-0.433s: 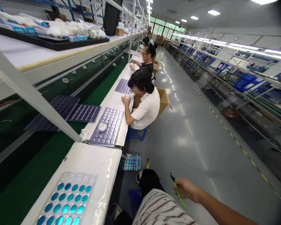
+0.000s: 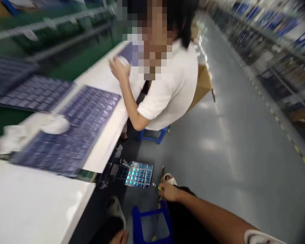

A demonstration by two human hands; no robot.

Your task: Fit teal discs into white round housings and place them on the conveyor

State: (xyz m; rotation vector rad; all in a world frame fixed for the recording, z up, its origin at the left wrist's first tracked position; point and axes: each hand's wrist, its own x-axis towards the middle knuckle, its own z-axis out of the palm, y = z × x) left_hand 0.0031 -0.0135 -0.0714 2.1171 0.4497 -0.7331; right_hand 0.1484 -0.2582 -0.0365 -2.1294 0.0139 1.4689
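My right hand (image 2: pixel 169 191) is closed around the green-handled pliers (image 2: pixel 159 188), which look small and smeared, above the floor near my shoe. Low in the view, my left hand (image 2: pixel 120 236) shows only in part beside my dark trouser leg; what its fingers do is hidden. Beyond my right hand, on the floor under the bench, lies a tray of shiny blue-green discs (image 2: pixel 139 174). Between my legs stands a blue stool (image 2: pixel 152 213).
A co-worker in a white shirt (image 2: pixel 173 84) sits at the bench on the left, a hand on a round white part. A purple tray (image 2: pixel 78 125) with a white round object (image 2: pixel 55 124) lies on the white bench (image 2: pixel 35 200). A cardboard box (image 2: pixel 202 88) stands behind.
The view has moved forward, nearer the co-worker. My right hand with the pliers has shifted left, close to the floor tray. The blue stool and part of my left hand now show.
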